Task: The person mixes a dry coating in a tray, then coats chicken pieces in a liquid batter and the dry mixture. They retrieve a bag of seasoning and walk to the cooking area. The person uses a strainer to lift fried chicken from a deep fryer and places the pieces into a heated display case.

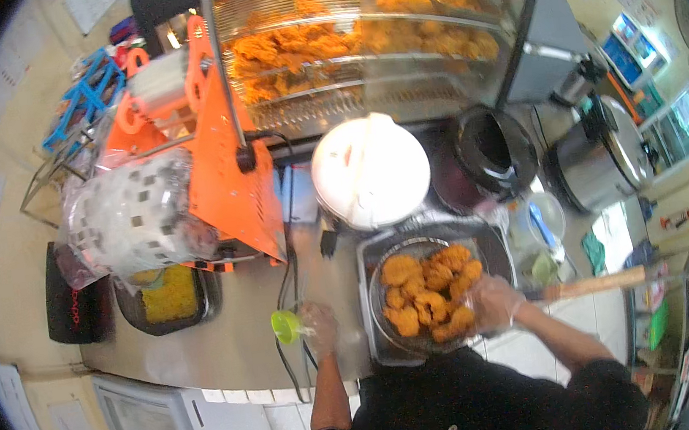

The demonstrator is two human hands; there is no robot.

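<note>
My left hand (320,327), in a clear plastic glove, holds a small lime-green cup (286,326) over the steel counter. A round wire strainer basket (381,313) full of fried battered chicken pieces (429,298) lies in a rectangular dark tray (365,276). My right hand (494,305), also gloved, is at the right edge of the chicken; whether its fingers grip a piece or the basket is hidden. A long wooden handle (601,283) extends to the right from beside that hand.
Behind the tray stand a white-lidded round container (372,173), a dark lidded pot (497,153) and a glass display warmer (368,85) with fried chicken. An orange-framed machine (232,183) is at left, near a black tray of yellow food (169,298). Cables (290,272) cross the counter (243,328).
</note>
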